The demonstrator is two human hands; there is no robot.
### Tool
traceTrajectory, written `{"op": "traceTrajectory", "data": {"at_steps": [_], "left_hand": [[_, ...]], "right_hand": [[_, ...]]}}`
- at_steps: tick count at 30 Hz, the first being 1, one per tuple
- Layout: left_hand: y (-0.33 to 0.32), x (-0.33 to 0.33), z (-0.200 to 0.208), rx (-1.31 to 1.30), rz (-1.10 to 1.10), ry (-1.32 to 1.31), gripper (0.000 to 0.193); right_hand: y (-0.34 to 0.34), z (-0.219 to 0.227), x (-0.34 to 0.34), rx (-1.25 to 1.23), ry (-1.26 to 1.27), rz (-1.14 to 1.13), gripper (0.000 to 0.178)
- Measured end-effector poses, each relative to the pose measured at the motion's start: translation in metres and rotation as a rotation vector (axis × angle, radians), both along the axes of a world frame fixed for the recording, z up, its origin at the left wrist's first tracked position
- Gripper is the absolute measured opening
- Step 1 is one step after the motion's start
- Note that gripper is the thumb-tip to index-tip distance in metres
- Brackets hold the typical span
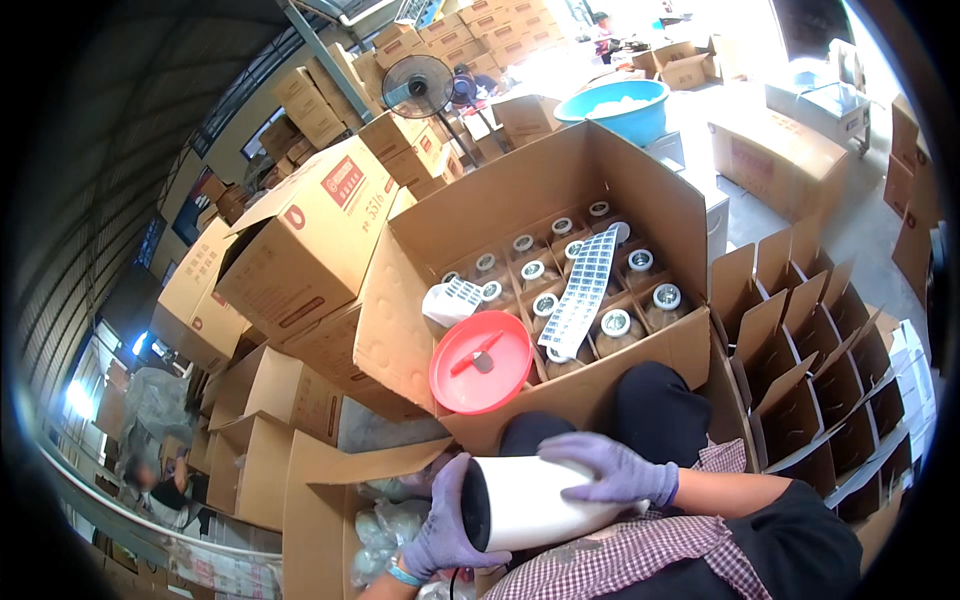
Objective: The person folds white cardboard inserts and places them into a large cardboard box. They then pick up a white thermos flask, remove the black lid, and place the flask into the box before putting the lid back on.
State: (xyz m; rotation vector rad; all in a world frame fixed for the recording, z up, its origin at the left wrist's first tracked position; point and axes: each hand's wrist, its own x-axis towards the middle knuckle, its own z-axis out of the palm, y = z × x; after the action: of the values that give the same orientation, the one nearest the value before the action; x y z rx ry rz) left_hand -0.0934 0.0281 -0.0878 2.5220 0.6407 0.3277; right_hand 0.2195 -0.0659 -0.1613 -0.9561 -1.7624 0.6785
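Observation:
A white cylindrical object with a black end (pixel 535 503) lies tilted across my lap; its exact kind is unclear. My left hand (pixel 440 530), in a purple glove, wraps round the black end. Over the white side rests my right hand (pixel 622 472), also gloved, gripping it with the fingers bent. Just ahead, an open carton (pixel 400 345) holds several clear bottles with silvery caps (pixel 615 324), set in cardboard dividers. A sheet of small labels (pixel 585 290) and a white label roll (pixel 450 303) lie on the bottles. A red round tray (pixel 505 390) carries a small red-handled blade (pixel 478 358).
Closed cartons (pixel 310 240) are stacked at the left. An open box with plastic-wrapped items (pixel 375 540) stands beside my left hand. Cardboard dividers (pixel 800 370) fill the right side. A blue tub (pixel 630 118) and a fan (pixel 418 87) stand farther off.

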Motion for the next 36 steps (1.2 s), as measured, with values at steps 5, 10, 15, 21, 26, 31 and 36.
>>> {"op": "traceTrajectory", "data": {"at_steps": [5, 10, 15, 21, 26, 31, 36], "left_hand": [[-0.039, -0.041, -0.080, -0.299, 0.222, -0.471, 0.157], [-0.059, -0.050, -0.106, -0.383, 0.329, -0.699, 0.159], [-0.055, -0.030, -0.075, -0.253, -0.035, -0.730, 0.139], [-0.053, 0.024, -0.042, -1.019, 0.191, -0.998, 0.082], [-0.051, 0.030, -0.037, -1.124, 0.310, -1.076, 0.100], [-0.037, 0.031, -0.049, -0.362, 0.143, -1.038, 0.128], [-0.038, 0.041, -0.041, -1.426, 0.252, -1.101, 0.066]], "right_hand": [[-0.023, -0.035, 0.020, -0.256, 0.214, -0.678, 0.067], [-0.054, -0.057, 0.011, -0.826, 0.790, -0.325, 0.085], [-0.086, -0.032, 0.006, -1.268, 1.348, -0.107, 0.058], [-0.080, 0.061, 0.041, -0.020, 0.295, -0.341, 0.066], [-0.074, 0.083, 0.079, 0.255, 0.102, -0.302, 0.088], [-0.075, 0.077, 0.073, -0.622, 0.891, -0.220, 0.061], [-0.075, 0.082, 0.086, 0.398, -0.339, -0.264, 0.069]]}}
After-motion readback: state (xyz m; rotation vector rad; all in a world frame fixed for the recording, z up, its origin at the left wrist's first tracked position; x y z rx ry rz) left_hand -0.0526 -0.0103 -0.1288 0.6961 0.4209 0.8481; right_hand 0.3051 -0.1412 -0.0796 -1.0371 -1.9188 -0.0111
